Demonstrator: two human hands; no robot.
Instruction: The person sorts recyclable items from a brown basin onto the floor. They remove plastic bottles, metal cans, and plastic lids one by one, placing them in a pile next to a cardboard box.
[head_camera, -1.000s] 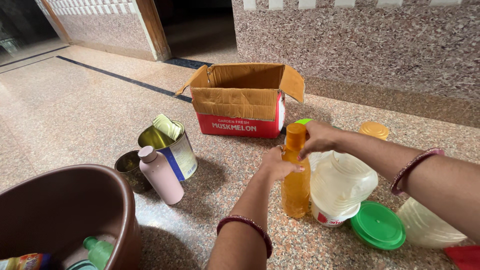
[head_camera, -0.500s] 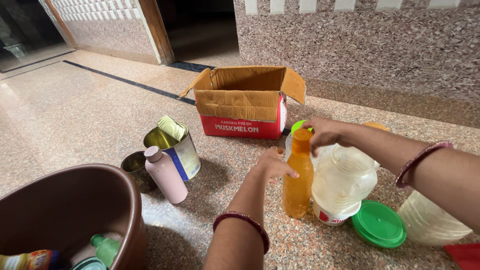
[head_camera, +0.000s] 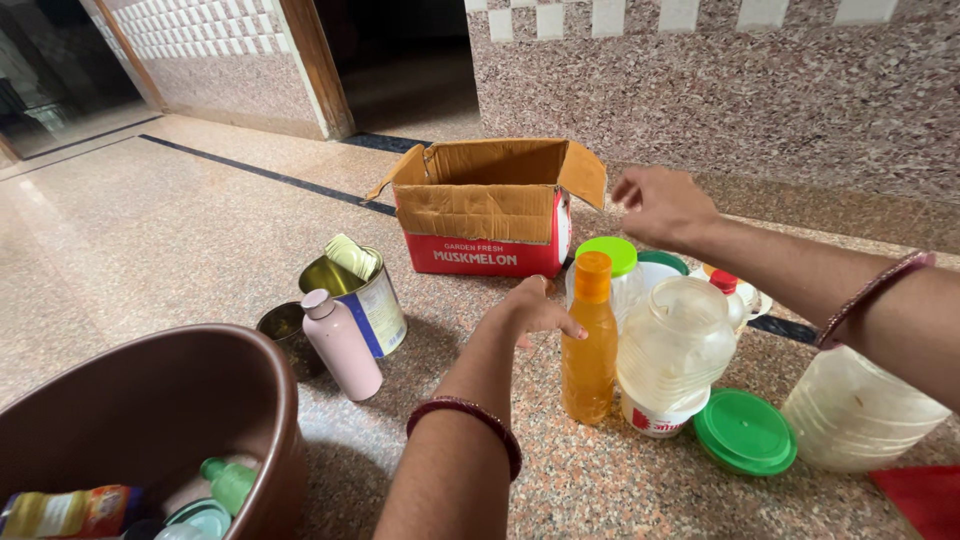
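An orange bottle (head_camera: 589, 345) with an orange cap stands upright on the speckled stone floor. My left hand (head_camera: 528, 310) hovers just left of it, fingers loosely curled, holding nothing. Raised above and to the right, my right hand (head_camera: 662, 205) is empty with its fingers apart, over a green-lidded jar (head_camera: 608, 262). A clear plastic jar (head_camera: 670, 355) without a lid stands right beside the orange bottle, and a green lid (head_camera: 745, 430) lies flat in front of it.
An open red and brown cardboard box (head_camera: 490, 215) sits behind. To the left are a metal tin (head_camera: 368, 295), a pink bottle (head_camera: 342, 345) and a small dark cup (head_camera: 283, 330). A brown tub (head_camera: 150, 420) holds bottles at lower left. A translucent container (head_camera: 860, 415) stands at right.
Both hands have let go of the orange bottle. My right hand rose up and to the right; my left hand drew slightly away to the left.
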